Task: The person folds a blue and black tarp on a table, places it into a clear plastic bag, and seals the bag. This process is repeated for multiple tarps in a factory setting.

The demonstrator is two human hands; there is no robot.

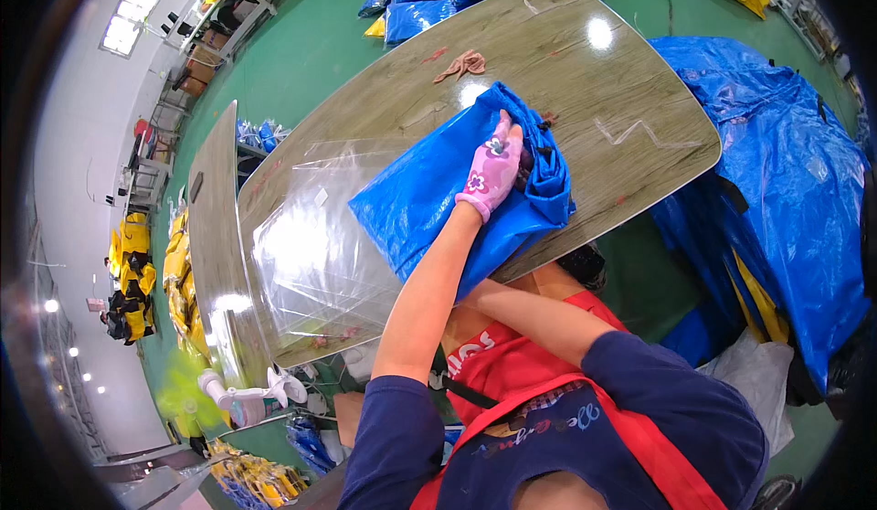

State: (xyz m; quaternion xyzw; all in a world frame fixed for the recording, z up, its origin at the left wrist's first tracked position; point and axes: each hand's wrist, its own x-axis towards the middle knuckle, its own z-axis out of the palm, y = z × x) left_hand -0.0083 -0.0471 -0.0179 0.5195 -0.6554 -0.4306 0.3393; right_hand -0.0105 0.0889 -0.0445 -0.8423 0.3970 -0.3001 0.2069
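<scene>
A folded blue plastic sheet (425, 190) lies tilted over the near side of the wood-patterned table, with several bunched layers along its right edge. My left hand (493, 170), in a pink flowered glove with a dark palm, presses on top of it and closes round the layered edge. Part of that hand's fingers is hidden in the folds. My right forearm (539, 318) reaches under the near edge of the sheet, so my right hand and whatever it touches are hidden. Left of the sheet, clear plastic bags (315, 245) lie spread flat and shiny on the table.
The table (630, 80) has a rounded rim; a pinkish-brown rag (461, 65) lies on it. A large blue sheet pile (767, 172) hangs at right. Blue packages (425, 7) sit on the floor beyond. A second table (215, 227) and a green fan (187, 396) stand left.
</scene>
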